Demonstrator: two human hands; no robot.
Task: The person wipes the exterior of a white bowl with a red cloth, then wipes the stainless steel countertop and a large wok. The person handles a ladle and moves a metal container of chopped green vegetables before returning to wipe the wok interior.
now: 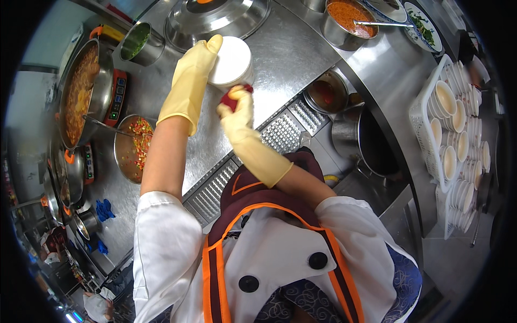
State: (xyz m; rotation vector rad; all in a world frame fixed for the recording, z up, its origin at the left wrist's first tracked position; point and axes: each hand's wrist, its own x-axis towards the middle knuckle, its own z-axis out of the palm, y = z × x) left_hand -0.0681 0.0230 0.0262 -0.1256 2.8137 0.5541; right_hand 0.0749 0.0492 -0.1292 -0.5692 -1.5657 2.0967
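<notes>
Both my hands wear pale yellow rubber gloves. My left hand [208, 50] grips a round white tub [232, 60] at its rim, with the thumb on top, above the steel counter [278, 64]. Just below the tub, my right hand [239, 105] is closed on a dark red cloth [231, 100], close to the tub's lower side; the hand is slightly blurred, and whether the cloth touches the tub I cannot tell. Behind the tub lies a large domed steel lid [218, 20]. A steel container of chopped greens [139, 44] stands left of my left hand.
At left are a pan of red stew [80, 97] on an induction cooker [117, 97] and a bowl of chopped peppers [135, 149]. A drain grate [282, 131] runs along the counter's front. At right stand a pot of orange sauce [349, 24] and a white basket of bowls [424, 121].
</notes>
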